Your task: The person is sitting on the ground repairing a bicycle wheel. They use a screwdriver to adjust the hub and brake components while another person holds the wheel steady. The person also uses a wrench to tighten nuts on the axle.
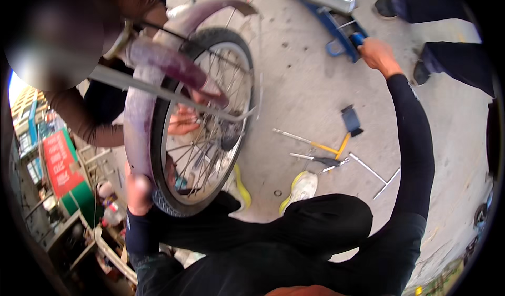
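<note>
A bicycle wheel (244,85) with a worn purple mudguard (139,122) stands tilted at the left of the head view. My left hand (139,193) is closed on its lower edge, at the tyre and the mudguard's end; some of its fingers are hidden. Stretched far out to the right, my right hand (377,57) is closed round the blue end of a foot pump (331,25), which has a blue frame and a silver cylinder. Another person's hand (184,121) reaches in near the wheel's hub, behind the spokes.
On the concrete lie a yellow-handled tool (326,148), a dark-handled tool (321,160), a silver T-handle wrench (374,175) and a blue-grey piece (351,120). Someone's dark-trousered legs (431,7) stand at far right. A cluttered cart (79,233) is at lower left.
</note>
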`<action>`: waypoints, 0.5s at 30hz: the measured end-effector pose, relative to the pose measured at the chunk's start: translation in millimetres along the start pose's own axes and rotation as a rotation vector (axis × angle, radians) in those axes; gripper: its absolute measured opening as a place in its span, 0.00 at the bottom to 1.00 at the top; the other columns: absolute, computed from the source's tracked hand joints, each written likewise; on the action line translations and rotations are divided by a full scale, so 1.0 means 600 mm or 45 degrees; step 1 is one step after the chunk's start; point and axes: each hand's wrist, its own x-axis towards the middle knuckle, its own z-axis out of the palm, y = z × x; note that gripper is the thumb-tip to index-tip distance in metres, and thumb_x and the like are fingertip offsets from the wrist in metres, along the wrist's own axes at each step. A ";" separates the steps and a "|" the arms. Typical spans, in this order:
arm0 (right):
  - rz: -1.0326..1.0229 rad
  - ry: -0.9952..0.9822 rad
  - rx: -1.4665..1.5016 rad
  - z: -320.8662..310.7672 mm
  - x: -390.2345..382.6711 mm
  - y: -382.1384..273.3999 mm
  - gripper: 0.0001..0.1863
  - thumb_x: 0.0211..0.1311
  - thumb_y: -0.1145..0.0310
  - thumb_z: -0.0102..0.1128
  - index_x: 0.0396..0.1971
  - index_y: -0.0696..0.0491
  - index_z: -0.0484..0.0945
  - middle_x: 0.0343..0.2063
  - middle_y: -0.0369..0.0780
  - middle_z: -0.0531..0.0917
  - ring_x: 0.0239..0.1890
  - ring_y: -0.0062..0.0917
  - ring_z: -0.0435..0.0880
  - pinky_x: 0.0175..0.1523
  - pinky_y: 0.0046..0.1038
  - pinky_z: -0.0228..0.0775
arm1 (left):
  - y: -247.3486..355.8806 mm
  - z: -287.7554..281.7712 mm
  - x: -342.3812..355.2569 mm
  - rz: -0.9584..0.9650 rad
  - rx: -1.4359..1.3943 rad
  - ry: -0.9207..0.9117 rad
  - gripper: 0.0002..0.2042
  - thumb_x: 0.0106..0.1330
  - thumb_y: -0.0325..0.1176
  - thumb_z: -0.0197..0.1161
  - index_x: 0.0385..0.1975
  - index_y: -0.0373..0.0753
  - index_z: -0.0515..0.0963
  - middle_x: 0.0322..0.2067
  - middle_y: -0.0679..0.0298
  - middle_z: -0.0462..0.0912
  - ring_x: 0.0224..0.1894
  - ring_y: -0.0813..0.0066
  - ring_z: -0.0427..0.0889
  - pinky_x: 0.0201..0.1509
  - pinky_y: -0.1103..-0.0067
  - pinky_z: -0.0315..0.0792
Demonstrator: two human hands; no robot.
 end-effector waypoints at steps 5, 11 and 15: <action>-0.179 0.812 -0.025 -0.088 0.204 0.051 0.17 0.71 0.56 0.53 0.33 0.54 0.82 0.36 0.51 0.86 0.40 0.48 0.86 0.43 0.48 0.78 | -0.104 0.018 0.102 0.483 -0.033 0.100 0.38 0.60 0.57 0.67 0.57 0.27 0.68 0.33 0.49 0.81 0.25 0.66 0.79 0.28 0.76 0.73; -0.009 0.744 0.191 0.130 0.029 0.047 0.18 0.73 0.52 0.51 0.37 0.54 0.66 0.30 0.57 0.83 0.36 0.55 0.83 0.41 0.54 0.72 | -0.065 0.021 0.012 0.212 -0.043 -0.034 0.46 0.60 0.65 0.63 0.63 0.25 0.63 0.35 0.48 0.79 0.27 0.68 0.77 0.35 0.76 0.73; -0.210 0.038 -0.141 0.019 0.068 0.043 0.18 0.72 0.57 0.52 0.39 0.56 0.84 0.40 0.52 0.86 0.43 0.50 0.85 0.46 0.51 0.76 | -0.056 0.019 -0.001 0.149 -0.018 -0.059 0.46 0.61 0.66 0.61 0.63 0.26 0.64 0.35 0.48 0.79 0.26 0.68 0.76 0.38 0.77 0.73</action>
